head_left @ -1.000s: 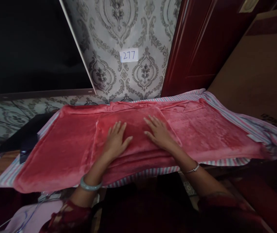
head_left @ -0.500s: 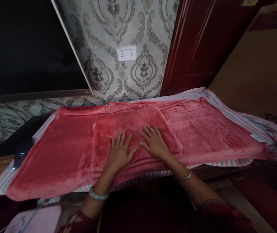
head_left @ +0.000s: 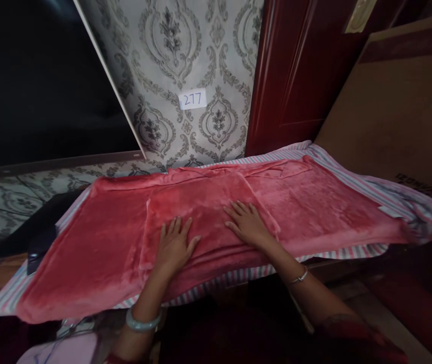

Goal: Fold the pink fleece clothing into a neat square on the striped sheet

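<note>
A red plush blanket [head_left: 90, 247] is spread lengthwise, its middle part folded into a raised rectangular layer [head_left: 196, 202]. Flat on the left side of that layer lies my left hand [head_left: 174, 247], fingers spread and palm down. My right hand [head_left: 248, 225] rests on its right side, also palm down with the fingers stretched out. Neither hand grips anything. Beneath the plush blanket, a striped pink, white and grey cloth [head_left: 355, 251] shows along the edges.
A black television screen [head_left: 49, 86] stands at the left before patterned wallpaper. A paper label reading 277 [head_left: 193, 99] is stuck on the wall. At the right are a dark red door [head_left: 295, 76] and a large cardboard box [head_left: 397, 116]. A pink stool-like surface [head_left: 64, 349] shows at lower left.
My hands have slid apart over the folded layer, the left one toward the left and the right one slightly to the right. The head view has shifted a little.
</note>
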A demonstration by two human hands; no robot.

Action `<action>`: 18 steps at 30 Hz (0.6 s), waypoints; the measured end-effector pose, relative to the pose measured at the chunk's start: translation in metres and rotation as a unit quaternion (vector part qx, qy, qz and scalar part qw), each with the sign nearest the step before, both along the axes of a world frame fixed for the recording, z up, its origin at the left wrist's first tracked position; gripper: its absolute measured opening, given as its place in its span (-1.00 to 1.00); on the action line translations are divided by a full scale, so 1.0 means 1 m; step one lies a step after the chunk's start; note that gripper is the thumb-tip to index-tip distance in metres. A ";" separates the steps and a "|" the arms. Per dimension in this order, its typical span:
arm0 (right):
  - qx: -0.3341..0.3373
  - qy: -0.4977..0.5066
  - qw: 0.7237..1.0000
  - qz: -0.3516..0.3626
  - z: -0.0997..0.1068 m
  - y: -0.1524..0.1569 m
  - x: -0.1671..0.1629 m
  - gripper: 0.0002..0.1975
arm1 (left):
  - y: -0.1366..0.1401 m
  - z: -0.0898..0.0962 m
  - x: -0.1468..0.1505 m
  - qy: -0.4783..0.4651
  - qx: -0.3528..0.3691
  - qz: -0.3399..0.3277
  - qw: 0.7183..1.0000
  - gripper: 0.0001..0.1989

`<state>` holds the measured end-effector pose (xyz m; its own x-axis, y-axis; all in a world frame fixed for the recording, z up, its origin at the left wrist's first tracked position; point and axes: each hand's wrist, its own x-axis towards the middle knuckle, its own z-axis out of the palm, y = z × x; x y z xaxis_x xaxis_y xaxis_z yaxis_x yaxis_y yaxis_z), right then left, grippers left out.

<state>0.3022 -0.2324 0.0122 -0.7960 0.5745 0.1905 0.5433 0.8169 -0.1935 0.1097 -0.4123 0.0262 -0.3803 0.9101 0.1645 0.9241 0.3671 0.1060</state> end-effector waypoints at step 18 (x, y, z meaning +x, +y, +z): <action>0.043 0.132 0.982 -0.130 -0.040 0.001 0.036 -0.49 | -0.043 -0.036 -0.021 0.039 0.101 0.101 0.989 -0.43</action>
<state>0.3385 -0.2309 -0.0281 -0.5419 0.7239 0.4269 0.6754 0.6774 -0.2915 0.0890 -0.4548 -0.0100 -0.5294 0.7626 0.3718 0.8428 0.5231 0.1270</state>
